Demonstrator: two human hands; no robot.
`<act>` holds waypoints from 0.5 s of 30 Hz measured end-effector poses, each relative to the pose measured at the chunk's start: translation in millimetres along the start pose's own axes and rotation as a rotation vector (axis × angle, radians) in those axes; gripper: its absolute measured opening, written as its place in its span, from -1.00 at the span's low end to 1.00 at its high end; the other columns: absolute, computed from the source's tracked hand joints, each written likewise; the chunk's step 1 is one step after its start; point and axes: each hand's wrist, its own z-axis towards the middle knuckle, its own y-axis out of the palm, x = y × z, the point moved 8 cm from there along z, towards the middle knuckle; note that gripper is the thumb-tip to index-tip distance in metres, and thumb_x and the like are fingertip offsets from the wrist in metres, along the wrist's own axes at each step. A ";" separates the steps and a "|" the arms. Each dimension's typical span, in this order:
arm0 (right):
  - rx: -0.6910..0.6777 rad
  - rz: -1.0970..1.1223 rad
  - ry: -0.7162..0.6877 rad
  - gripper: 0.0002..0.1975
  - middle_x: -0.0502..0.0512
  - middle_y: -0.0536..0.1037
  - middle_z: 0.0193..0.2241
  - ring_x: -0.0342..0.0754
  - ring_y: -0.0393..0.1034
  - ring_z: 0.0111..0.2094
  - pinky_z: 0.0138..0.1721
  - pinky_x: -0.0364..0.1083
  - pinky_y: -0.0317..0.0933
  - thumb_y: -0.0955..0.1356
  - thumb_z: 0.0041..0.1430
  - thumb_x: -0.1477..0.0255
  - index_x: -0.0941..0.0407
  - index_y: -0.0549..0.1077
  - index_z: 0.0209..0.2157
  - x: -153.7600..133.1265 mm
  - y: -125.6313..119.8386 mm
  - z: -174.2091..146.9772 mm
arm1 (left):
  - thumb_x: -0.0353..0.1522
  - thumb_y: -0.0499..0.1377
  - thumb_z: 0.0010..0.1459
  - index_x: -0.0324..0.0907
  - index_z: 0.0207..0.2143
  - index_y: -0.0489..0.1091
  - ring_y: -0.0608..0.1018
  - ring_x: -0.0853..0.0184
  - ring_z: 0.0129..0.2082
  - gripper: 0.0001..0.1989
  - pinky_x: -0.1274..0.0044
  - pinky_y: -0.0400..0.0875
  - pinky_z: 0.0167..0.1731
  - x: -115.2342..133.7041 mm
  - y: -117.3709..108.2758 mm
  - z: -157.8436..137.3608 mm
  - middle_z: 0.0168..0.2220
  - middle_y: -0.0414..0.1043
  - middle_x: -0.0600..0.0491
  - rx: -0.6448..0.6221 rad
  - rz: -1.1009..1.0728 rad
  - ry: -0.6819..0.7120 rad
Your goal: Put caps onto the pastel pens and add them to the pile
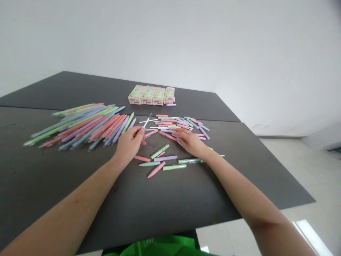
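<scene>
My left hand is closed in a pinch on a pen refill, a thin white tube pointing up with a narrow tip. A bit of blue shows at its fingertips. My right hand, wearing a ring, reaches over a loose pile of pastel pen parts. Its fingers are stretched out and touch the near side of the pile; nothing can be seen held in them. Among the parts lie several white refills. Nearer to me, between the hands, are scattered pen pieces, among them a pink one and a purple one.
Left of my left hand spreads a big heap of pens in green, red, purple and blue. Several small pink-and-green boxes stand in a row at the back. A seam crosses the dark table, and a white wall rises behind it.
</scene>
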 end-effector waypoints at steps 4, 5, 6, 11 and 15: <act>0.117 0.043 0.011 -0.68 0.23 0.51 -0.01 0.02 0.34 0.10 0.15 0.08 0.20 0.21 0.27 0.55 0.14 0.47 -0.02 0.5 -24.4 -1.3 | -0.14 -0.01 0.19 -0.14 -0.29 0.44 0.44 0.37 -0.63 -0.67 0.56 0.26 -0.57 3.6 -7.9 -0.2 -0.60 0.42 0.13 0.065 -0.036 0.027; 0.128 0.057 0.006 -0.69 0.22 0.53 -0.04 0.02 0.36 0.08 0.14 0.08 0.22 0.23 0.26 0.54 0.13 0.48 -0.04 -3.7 -27.9 -1.2 | -0.15 -0.01 0.19 -0.13 -0.28 0.45 0.44 0.36 -0.61 -0.67 0.56 0.25 -0.56 4.4 -9.8 -0.1 -0.60 0.41 0.13 0.078 -0.040 0.033; 0.120 0.077 -0.009 -0.70 0.21 0.54 -0.06 0.02 0.37 0.07 0.12 0.07 0.23 0.24 0.25 0.53 0.13 0.48 -0.04 -10.6 -29.1 -0.8 | -0.15 -0.01 0.19 -0.13 -0.28 0.45 0.45 0.36 -0.60 -0.67 0.56 0.25 -0.56 5.1 -11.3 0.0 -0.60 0.40 0.13 0.087 -0.036 0.034; -0.192 0.131 -0.145 -0.63 0.22 0.42 0.11 0.03 0.30 0.15 0.15 0.04 0.21 0.31 0.24 0.39 0.08 0.42 0.08 -65.8 1.3 -7.5 | -0.15 0.00 0.17 -0.14 -0.32 0.47 0.43 0.35 -0.59 -0.67 0.54 0.24 -0.51 8.7 -16.9 1.3 -0.58 0.42 0.13 0.103 -0.002 0.027; -0.284 -0.034 -0.197 -0.37 0.34 0.22 0.25 0.18 0.07 0.29 0.23 0.18 0.05 0.35 0.18 0.14 0.09 0.26 0.22 -87.0 31.1 -21.4 | -0.14 0.00 0.16 -0.13 -0.36 0.47 0.43 0.34 -0.60 -0.66 0.52 0.24 -0.50 9.8 -16.4 3.4 -0.60 0.40 0.12 0.092 -0.002 0.051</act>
